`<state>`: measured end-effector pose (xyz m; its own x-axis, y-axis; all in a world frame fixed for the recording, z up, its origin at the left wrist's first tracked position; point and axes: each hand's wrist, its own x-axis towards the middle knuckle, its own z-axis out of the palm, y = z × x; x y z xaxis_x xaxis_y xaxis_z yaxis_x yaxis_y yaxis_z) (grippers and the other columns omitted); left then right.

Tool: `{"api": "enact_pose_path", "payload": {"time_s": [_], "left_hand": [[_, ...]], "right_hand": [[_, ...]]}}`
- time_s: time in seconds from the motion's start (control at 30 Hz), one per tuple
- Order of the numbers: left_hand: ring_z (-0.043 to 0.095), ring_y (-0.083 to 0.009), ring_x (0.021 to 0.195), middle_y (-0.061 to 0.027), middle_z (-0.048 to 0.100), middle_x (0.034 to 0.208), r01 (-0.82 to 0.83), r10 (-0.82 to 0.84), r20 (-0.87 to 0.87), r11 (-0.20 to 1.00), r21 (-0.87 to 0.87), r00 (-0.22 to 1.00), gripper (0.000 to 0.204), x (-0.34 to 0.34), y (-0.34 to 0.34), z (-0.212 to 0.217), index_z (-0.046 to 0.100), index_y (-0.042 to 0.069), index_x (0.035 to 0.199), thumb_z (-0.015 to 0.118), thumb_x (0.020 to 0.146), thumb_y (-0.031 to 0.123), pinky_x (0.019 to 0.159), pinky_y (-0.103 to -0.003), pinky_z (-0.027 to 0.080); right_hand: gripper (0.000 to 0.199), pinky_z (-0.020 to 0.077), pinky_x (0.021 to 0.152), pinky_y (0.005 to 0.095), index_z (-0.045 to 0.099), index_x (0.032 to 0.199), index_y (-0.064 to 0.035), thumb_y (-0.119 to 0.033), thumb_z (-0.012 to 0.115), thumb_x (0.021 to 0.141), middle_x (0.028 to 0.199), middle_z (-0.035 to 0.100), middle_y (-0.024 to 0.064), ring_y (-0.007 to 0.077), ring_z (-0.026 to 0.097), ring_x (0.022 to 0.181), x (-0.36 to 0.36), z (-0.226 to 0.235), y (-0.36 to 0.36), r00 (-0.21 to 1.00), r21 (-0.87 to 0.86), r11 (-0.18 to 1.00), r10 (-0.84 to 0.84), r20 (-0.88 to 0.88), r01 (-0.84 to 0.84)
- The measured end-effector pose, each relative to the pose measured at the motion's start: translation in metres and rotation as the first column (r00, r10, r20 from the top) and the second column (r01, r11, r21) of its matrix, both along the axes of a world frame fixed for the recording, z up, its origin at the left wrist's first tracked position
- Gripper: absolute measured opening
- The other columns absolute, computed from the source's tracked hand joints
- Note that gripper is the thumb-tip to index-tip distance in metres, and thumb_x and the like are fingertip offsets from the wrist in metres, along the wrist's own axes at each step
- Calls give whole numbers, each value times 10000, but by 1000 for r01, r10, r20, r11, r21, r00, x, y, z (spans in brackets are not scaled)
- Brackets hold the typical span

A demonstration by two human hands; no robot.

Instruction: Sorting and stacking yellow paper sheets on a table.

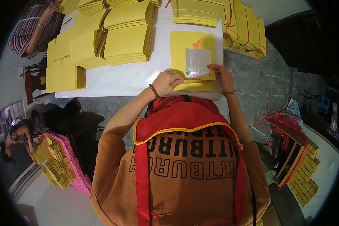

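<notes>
In front of me on the white-covered table lies a stack of yellow paper sheets (177,45). A shiny silver foil square (197,62) sits on the top sheet, partly over an orange-red patch (197,44) on the paper. My left hand (168,81) is closed at the lower left edge of the top sheet, its fingers curled in and pinching the paper there. At the right edge of the foil is my right hand (223,75), thumb and finger together at its corner. Its other fingers are partly hidden.
Several stacks of folded yellow paper (126,43) cover the table's left and far parts. Red-tied yellow bundles (248,28) stand at the far right. A person in a striped top (35,22) is at the far left; another person (24,135) handles yellow bundles lower left. Red strands (280,122) hang at right.
</notes>
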<state>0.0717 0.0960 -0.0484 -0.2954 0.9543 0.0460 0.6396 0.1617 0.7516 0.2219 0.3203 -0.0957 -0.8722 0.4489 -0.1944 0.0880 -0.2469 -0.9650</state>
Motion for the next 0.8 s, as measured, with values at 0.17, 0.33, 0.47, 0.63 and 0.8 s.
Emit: {"api": "enact_pose_path", "payload": {"time_s": [0.17,0.33,0.47,0.63,0.8], "left_hand": [[603,-307,766,-139,645,811,-51,72,130,985,-164,989,173,-5,3,4,628,19,875,575,849,181,694,-364,474],[609,-286,731,-131,648,784,-73,113,211,980,-186,971,150,-9,6,2,646,29,863,585,839,163,664,-351,474],[606,-263,700,-123,650,768,-88,159,292,966,-241,943,135,-11,8,2,654,41,854,598,826,161,649,-337,472],[603,-224,677,-113,645,747,-116,203,337,959,-260,919,133,-13,9,0,652,31,831,607,799,152,634,-321,467],[597,-184,658,-98,636,718,-144,244,430,957,-251,869,138,-12,12,-2,646,15,819,592,770,132,628,-302,465]], "right_hand": [[424,408,900,286,634,977,13,-286,334,984,1024,640,93,159,563,972,-2,-3,0,999,42,998,-39,27,38],[435,405,899,282,641,971,14,-300,340,981,1014,645,86,150,562,964,-5,5,-3,997,46,998,-55,53,53],[440,406,895,280,644,977,12,-304,338,982,1014,646,84,153,564,956,-4,3,-2,997,96,994,-53,48,48],[454,414,896,292,622,1013,22,-322,326,983,1038,637,106,171,569,976,-1,-1,-1,999,92,995,-31,16,30],[466,419,900,300,603,1038,32,-336,321,983,1054,628,122,187,573,991,-1,-3,-2,999,68,997,-31,37,28]]}}
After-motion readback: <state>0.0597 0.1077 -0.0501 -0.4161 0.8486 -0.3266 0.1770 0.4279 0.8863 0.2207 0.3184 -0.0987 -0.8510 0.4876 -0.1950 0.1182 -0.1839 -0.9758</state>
